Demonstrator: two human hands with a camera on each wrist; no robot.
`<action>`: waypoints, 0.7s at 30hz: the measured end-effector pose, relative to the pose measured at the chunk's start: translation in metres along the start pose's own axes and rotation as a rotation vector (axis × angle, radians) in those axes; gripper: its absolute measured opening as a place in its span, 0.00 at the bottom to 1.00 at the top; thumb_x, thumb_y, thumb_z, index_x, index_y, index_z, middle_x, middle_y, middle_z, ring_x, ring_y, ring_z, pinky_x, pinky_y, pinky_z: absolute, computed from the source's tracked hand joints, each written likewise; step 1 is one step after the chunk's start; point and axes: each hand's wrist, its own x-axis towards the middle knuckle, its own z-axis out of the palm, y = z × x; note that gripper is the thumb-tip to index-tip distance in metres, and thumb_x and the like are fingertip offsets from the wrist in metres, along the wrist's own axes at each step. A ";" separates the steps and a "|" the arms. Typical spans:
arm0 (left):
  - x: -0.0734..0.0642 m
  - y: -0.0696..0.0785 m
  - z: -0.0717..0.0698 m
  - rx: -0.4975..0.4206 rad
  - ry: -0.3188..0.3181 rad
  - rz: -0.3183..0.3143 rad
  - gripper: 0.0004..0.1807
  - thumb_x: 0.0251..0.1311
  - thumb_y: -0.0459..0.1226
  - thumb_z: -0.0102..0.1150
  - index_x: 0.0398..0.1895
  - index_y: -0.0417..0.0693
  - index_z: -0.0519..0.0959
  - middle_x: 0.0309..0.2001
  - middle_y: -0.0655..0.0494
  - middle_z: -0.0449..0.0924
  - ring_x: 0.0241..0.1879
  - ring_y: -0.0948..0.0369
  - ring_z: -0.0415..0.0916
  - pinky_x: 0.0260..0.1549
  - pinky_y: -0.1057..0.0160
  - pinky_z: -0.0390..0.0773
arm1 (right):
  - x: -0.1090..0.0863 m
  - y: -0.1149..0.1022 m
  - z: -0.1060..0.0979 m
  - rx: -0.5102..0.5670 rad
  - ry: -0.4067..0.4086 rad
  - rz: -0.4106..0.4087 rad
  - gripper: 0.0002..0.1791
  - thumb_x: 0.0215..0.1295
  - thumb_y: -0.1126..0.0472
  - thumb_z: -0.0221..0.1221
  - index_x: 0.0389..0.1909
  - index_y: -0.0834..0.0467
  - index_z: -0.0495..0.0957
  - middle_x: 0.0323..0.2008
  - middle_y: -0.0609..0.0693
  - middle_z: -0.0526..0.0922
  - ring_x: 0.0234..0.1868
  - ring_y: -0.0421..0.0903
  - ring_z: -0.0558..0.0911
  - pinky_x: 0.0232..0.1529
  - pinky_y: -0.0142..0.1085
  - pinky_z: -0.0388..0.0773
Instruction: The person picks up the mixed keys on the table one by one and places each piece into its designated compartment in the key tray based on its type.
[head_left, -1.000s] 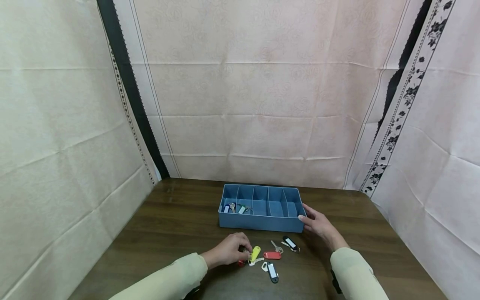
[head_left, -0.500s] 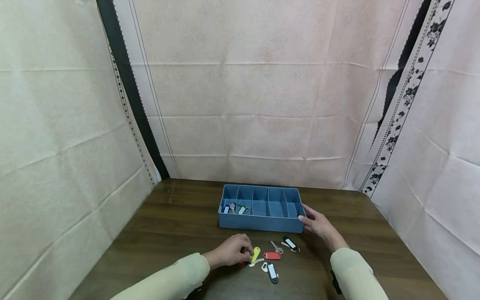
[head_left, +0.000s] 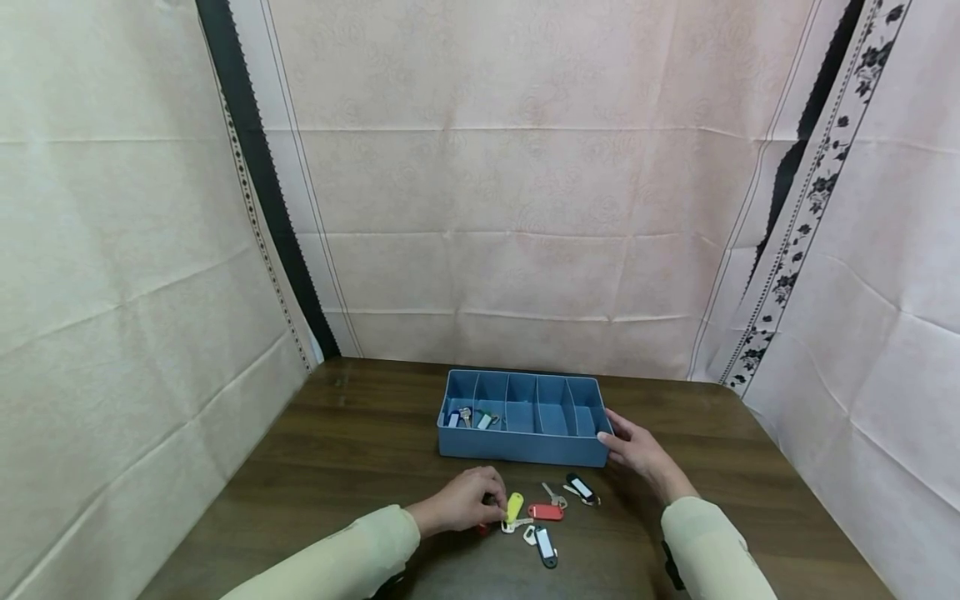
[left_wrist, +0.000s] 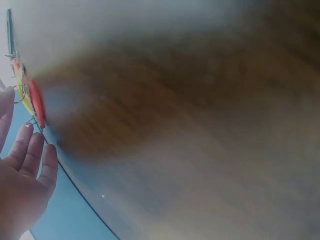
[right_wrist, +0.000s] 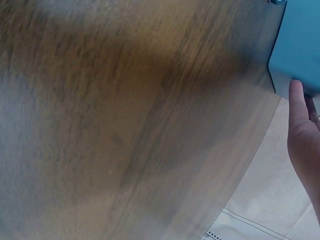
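My left hand (head_left: 468, 500) is low over the table, thumb and index finger pinching at the yellow key tag (head_left: 514, 507). A key (head_left: 517, 525) hangs off that tag's ring. In the left wrist view, the yellow tag (left_wrist: 25, 97) lies beside a red tag (left_wrist: 37, 102), which the hand mostly hides in the head view. My right hand (head_left: 641, 454) grips the right end of a blue divided box (head_left: 521, 448), thumb on its front corner and fingers along its side. The right wrist view shows a finger (right_wrist: 298, 100) against the box's wall (right_wrist: 300, 50).
Blue-tagged (head_left: 453, 419) and green-tagged (head_left: 485, 421) keys lie in the box's two leftmost compartments. Right of my left hand are a red key tag (head_left: 546, 512) and two black ones, one farther back (head_left: 581, 487) and one nearer (head_left: 546, 547). Cloth (head_left: 487, 208) hangs behind the table.
My left hand has shifted slightly right, and the yellow key tag with its key has slid a little the same way. My right hand and the box stay where they were.
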 end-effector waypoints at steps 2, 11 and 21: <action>0.000 0.001 -0.002 -0.029 0.005 0.001 0.06 0.59 0.40 0.70 0.27 0.62 0.84 0.39 0.72 0.73 0.42 0.71 0.69 0.47 0.65 0.72 | 0.000 -0.001 0.000 0.010 0.004 0.006 0.43 0.69 0.46 0.60 0.79 0.52 0.52 0.74 0.68 0.53 0.70 0.67 0.63 0.61 0.52 0.70; 0.002 0.007 -0.010 -0.152 0.059 -0.004 0.07 0.62 0.39 0.67 0.26 0.60 0.84 0.38 0.71 0.75 0.43 0.70 0.71 0.47 0.64 0.73 | -0.002 -0.001 0.000 0.004 -0.004 -0.001 0.43 0.69 0.46 0.59 0.79 0.53 0.51 0.74 0.69 0.52 0.69 0.68 0.63 0.61 0.52 0.70; 0.001 0.018 -0.019 -0.234 0.115 -0.016 0.06 0.64 0.39 0.66 0.28 0.58 0.84 0.40 0.69 0.76 0.44 0.65 0.73 0.47 0.62 0.77 | 0.000 0.001 -0.001 0.022 -0.007 -0.006 0.45 0.67 0.45 0.60 0.79 0.53 0.51 0.74 0.70 0.52 0.69 0.68 0.63 0.61 0.52 0.70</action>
